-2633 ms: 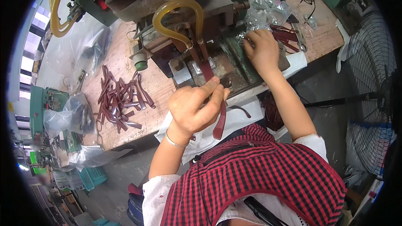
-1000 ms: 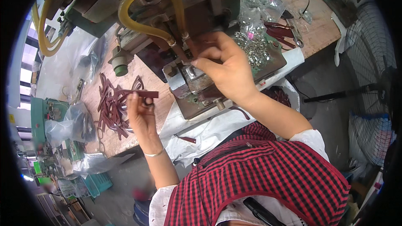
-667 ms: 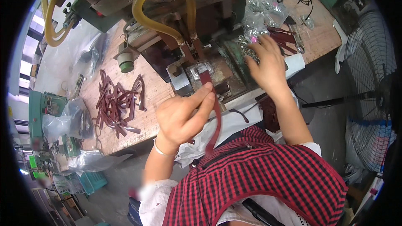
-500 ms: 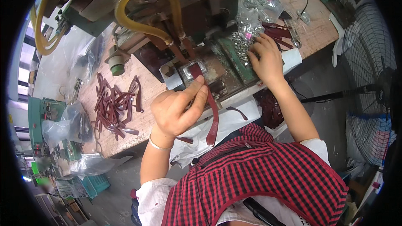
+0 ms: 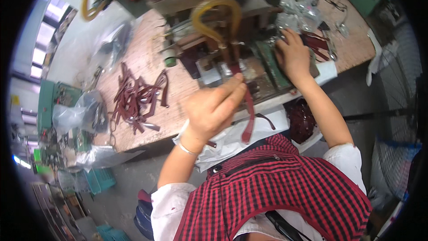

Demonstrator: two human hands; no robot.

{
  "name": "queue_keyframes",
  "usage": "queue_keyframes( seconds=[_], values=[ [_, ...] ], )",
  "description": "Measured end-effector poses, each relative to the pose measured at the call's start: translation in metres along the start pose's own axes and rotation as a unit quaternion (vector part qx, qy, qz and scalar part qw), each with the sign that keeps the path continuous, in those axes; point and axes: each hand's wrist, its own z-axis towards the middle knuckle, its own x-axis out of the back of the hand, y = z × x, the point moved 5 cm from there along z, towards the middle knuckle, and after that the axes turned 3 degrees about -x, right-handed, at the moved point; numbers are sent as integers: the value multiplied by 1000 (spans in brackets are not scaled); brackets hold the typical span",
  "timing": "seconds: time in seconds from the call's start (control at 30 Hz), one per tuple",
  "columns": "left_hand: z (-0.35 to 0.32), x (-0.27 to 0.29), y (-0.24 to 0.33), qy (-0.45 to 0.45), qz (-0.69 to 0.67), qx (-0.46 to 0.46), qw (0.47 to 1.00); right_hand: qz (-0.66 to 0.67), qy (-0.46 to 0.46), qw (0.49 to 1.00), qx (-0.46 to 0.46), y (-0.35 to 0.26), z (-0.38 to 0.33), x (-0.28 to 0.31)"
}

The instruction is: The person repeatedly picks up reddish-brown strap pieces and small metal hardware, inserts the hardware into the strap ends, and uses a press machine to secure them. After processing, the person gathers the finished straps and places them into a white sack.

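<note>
A dark red eyeglass temple (image 5: 249, 122) is pinched between the thumb and index finger of my left hand (image 5: 211, 109). Its far end lies at the small clamp area of the green machine (image 5: 267, 67), under two tubes joined to a looped yellow hose (image 5: 198, 21). The curved tip points back toward my apron. My right hand (image 5: 295, 58) rests at the right side of the machine bed by small shiny metal parts, thumb and fingers apart. Those fingertips are blurred, and nothing shows in that hand. Left of the machine lies a pile of dark red temples (image 5: 129, 105).
More red temples (image 5: 317, 42) lie right of my right hand, near clear plastic bags (image 5: 303, 11) and a pair of eyeglasses (image 5: 334, 2). Below the table edge sits a container of dark red pieces (image 5: 302, 120). A fan (image 5: 394, 71) stands at the right.
The whole view has shifted, so the bench and machine sit farther right in the picture. My left hand keeps its pinch on the temple at the machine; my right hand stays by the metal parts.
</note>
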Motion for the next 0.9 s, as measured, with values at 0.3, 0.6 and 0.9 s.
queue_keyframes(
  seconds=[0.3, 0.6, 0.9],
  values=[
    [-79, 125, -21, 323, 63, 317, 890, 577, 160, 706, -379, 58, -55, -2],
    [-152, 38, -166, -159, 365, 480, 782, 538, 89, 770, -330, 16, -20, -13],
    [-158, 29, -151, -48, 138, 577, 804, 409, 38, 853, -321, 35, -62, 47]
  ],
)
